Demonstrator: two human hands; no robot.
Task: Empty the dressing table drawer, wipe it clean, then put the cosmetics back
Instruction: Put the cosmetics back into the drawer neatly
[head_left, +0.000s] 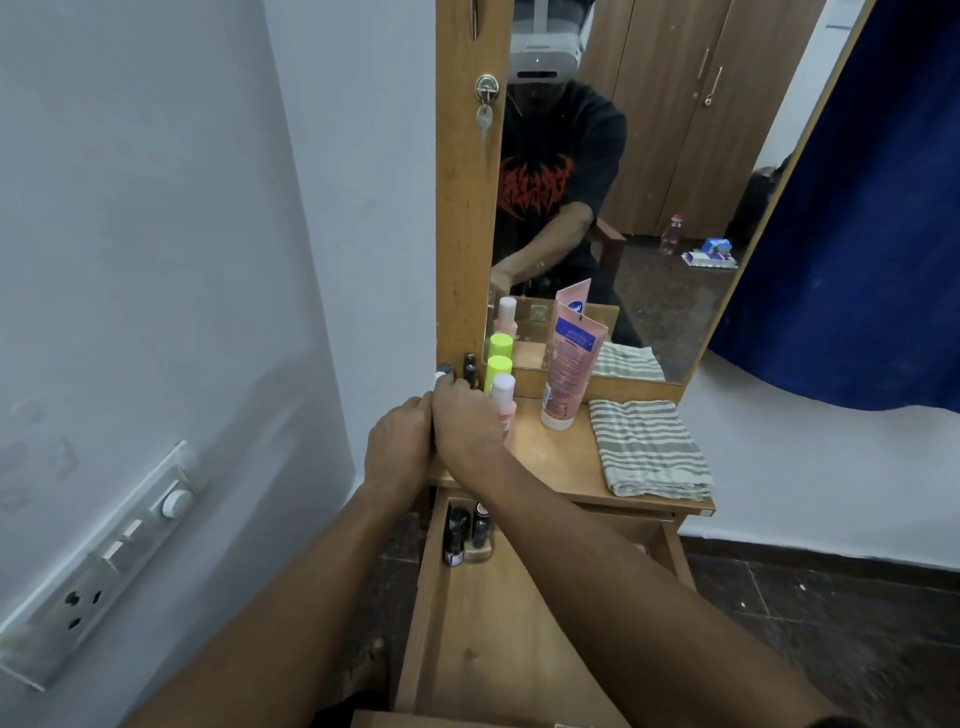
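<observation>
The drawer (483, 649) of the wooden dressing table (561, 462) is pulled open. Two or three small dark bottles (458, 535) stand in its back left corner. On the tabletop stand a pink tube (569, 374), a green-capped bottle (498, 370), a pink bottle with a white cap (504, 395) and a small black bottle (470, 366). My right hand (465, 421) reaches across to the back left corner, fingertips closed on a small grey-capped dark bottle (444, 371). My left hand (397, 441) is curled at the table's left edge, touching the right hand; its fingers are hidden.
A folded striped cloth (649, 447) lies on the right of the tabletop. The mirror (649, 182) rises behind the cosmetics. A white wall with a switch panel (114, 556) is close on the left. A blue curtain (857, 234) hangs at the right.
</observation>
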